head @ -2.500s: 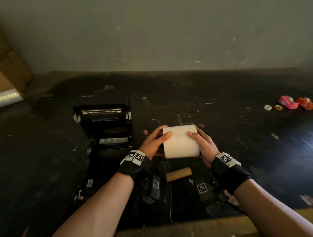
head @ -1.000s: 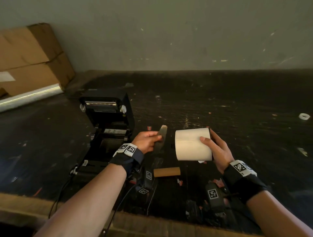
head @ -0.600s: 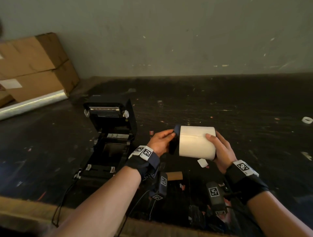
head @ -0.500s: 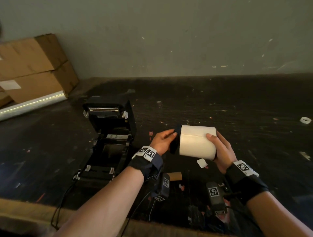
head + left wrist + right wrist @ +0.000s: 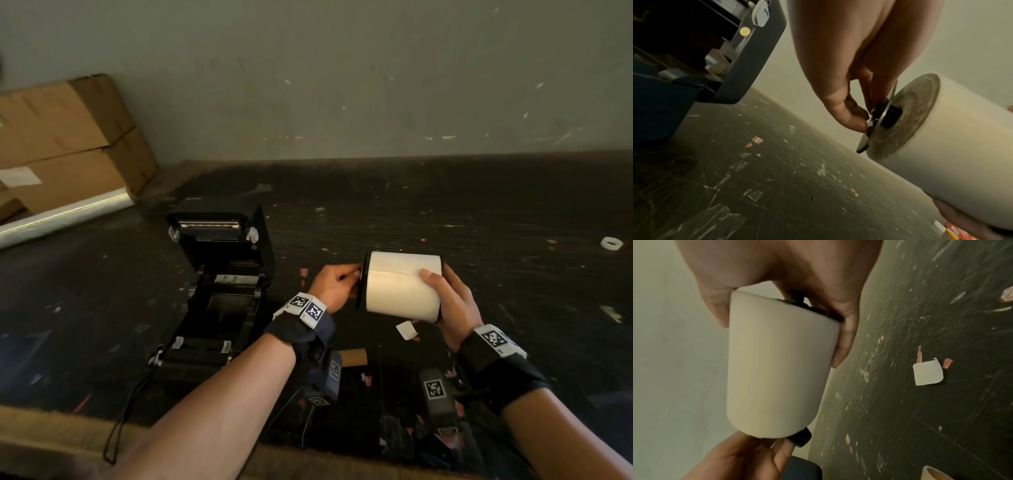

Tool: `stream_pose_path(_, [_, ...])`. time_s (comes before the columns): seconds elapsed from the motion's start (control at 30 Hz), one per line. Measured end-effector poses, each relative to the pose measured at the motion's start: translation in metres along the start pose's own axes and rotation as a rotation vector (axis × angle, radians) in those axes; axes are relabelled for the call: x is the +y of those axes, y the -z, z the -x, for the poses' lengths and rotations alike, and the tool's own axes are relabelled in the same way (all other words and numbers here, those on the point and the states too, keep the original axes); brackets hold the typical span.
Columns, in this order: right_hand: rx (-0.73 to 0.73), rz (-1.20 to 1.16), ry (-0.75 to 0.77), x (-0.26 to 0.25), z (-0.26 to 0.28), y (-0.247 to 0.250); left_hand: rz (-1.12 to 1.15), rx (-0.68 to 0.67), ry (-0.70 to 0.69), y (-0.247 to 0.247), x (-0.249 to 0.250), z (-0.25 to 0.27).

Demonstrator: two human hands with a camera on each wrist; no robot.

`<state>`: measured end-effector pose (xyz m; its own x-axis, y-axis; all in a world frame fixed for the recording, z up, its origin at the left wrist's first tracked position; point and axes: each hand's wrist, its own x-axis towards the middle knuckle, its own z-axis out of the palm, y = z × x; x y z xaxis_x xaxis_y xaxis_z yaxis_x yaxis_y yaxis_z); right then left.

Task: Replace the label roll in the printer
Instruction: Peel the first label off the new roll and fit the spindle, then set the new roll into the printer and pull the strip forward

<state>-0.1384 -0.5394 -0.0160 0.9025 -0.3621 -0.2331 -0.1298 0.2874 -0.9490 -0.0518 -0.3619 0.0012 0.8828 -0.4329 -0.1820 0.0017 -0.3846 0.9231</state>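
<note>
A white label roll (image 5: 402,286) (image 5: 953,162) (image 5: 777,369) hangs in the air right of the black printer (image 5: 219,291), whose lid stands open. My right hand (image 5: 448,301) (image 5: 781,280) grips the roll round its right end. My left hand (image 5: 337,282) (image 5: 851,91) pinches the end of a black spindle with a flat guide disc (image 5: 879,118), which sits in the roll's left core. A black spindle tip (image 5: 797,296) pokes out at the roll's other end. The printer's roll bay (image 5: 222,308) is empty.
An empty brown cardboard core (image 5: 352,356) (image 5: 937,473) lies on the dark scratched table (image 5: 445,219) below my hands, beside a loose white label (image 5: 406,329) (image 5: 928,374). Cardboard boxes (image 5: 65,144) lean at the back left. A small white ring (image 5: 611,244) lies far right.
My left hand brought the black spindle from beside the printer to the roll's left end and pushed it into the core. The right hand kept holding the roll.
</note>
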Motion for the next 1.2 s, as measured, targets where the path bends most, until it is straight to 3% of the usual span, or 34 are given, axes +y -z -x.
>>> stream_pose_path(0.23, [0.003,0.050,0.050,-0.002,0.001,-0.001,0.138,0.007,0.051,0.003,0.005,0.008])
stream_pose_path(0.53, [-0.019,0.235,0.160,-0.005,0.012,-0.016,0.059,0.022,0.122,0.006,0.013,0.010])
stream_pose_path(0.83, [-0.071,0.272,0.192,-0.007,0.016,-0.032,0.302,-0.041,0.114,0.039,0.004,0.021])
stream_pose_path(1.03, [-0.126,0.300,0.160,-0.001,0.015,-0.075,0.209,-0.069,-0.009,0.079,-0.014,0.031])
stream_pose_path(1.2, [-0.174,0.337,0.075,0.009,0.009,-0.139,0.284,-0.036,-0.016,0.137,-0.048,0.043])
